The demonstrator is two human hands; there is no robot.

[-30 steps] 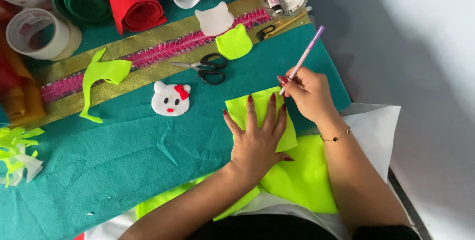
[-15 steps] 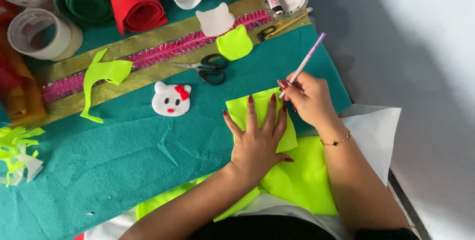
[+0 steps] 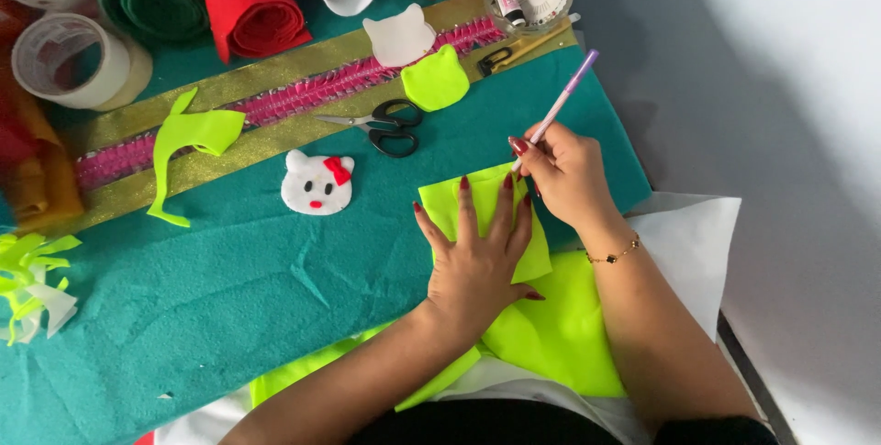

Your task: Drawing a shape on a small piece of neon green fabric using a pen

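Already a green cat-shape (image 3: pixel 435 78) is lying cut at twelve o'clock; the flat-open left hand (image 3: pixel 477 257) is pinning the lime felt (image 3: pixel 450 206), while the right hand (image 3: pixel 564 174) is pinching a pen (image 3: pixel 564 105), tracing unfinished.

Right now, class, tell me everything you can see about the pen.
The pen is slim, pale pink with a purple cap end, plastic by its look. It tilts up and to the right, tip down on the lime felt piece. The right hand grips its lower part; the left hand lies flat on the felt.
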